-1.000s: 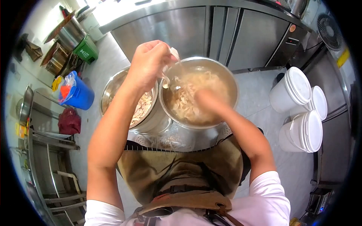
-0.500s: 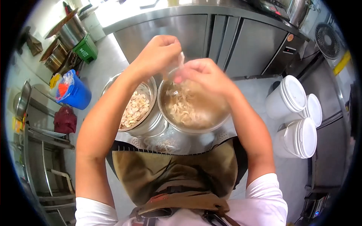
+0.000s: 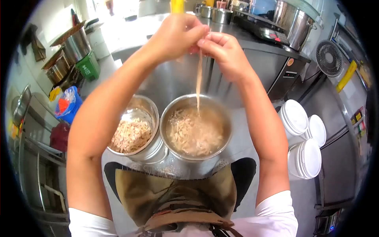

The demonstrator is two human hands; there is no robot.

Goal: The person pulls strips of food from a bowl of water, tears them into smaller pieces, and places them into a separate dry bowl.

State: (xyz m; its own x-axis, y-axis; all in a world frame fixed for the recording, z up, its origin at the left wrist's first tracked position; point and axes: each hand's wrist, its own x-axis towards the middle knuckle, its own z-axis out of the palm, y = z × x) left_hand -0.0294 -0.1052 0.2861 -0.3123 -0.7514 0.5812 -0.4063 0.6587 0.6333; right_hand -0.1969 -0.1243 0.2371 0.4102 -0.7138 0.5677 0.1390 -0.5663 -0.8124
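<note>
Raised high in front of me, my left hand [image 3: 181, 33] and my right hand [image 3: 226, 49] meet with fingertips pinched together. From between them hangs a long, pale, limp strip [image 3: 199, 77], its lower end reaching the murky water. Below is a steel bowl [image 3: 229, 138] holding cloudy water and a heap of pale, soft pieces [image 3: 185, 130]; their exact kind I cannot make out. To its left, partly behind my left forearm, a second steel bowl [image 3: 154, 110] contains more cut pale pieces [image 3: 134, 134] and rests on a white bucket [image 3: 152, 154].
Steel counter units [image 3: 256, 65] stand ahead, with a large pot [image 3: 294, 23] on top. Lidded white buckets [image 3: 304, 158] are on the right, near a fan [image 3: 329, 58]. On the left are a blue bin [image 3: 71, 108] and a green bin [image 3: 89, 66].
Both hands have risen from just over the right bowl to well above it, drawing the pale strip up into full view. The head view has tilted upward, showing more of the counter.
</note>
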